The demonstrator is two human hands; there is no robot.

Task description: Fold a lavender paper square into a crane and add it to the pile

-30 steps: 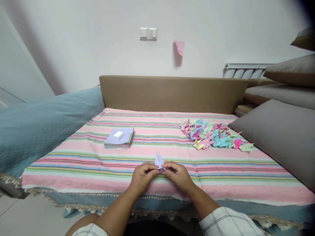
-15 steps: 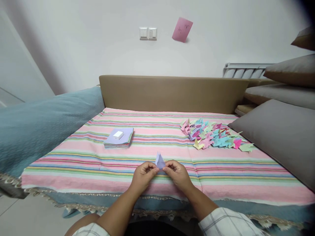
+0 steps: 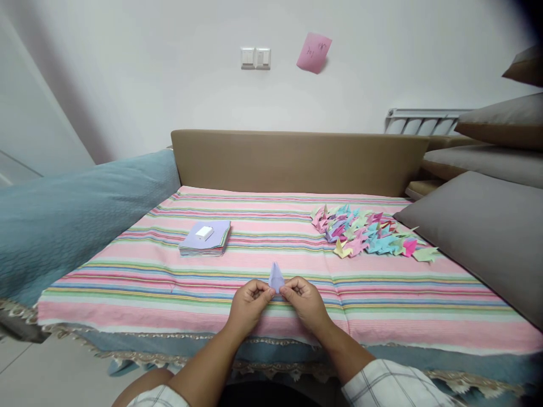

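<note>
Between my two hands is a small folded piece of lavender origami paper (image 3: 276, 277), its narrow tip pointing away from me. My left hand (image 3: 249, 304) pinches its lower left corner between thumb and fingers. On the opposite corner, my right hand (image 3: 306, 301) holds with the same kind of pinch. The paper is just above the striped cloth, near the front edge; whether it touches the cloth I cannot tell. Finer creases are too small to make out.
A stack of square coloured paper (image 3: 203, 243) lies at left with a small white box-shaped object (image 3: 205, 233) on top. Many folded paper cranes (image 3: 373, 234) are heaped at right, beside a grey cushion (image 3: 483, 226). Behind runs a brown backrest (image 3: 297, 163).
The folded paper's upper flaps have drawn together, so it now looks narrower and more even at the tip. Both hands keep their pinch and have hardly moved.
</note>
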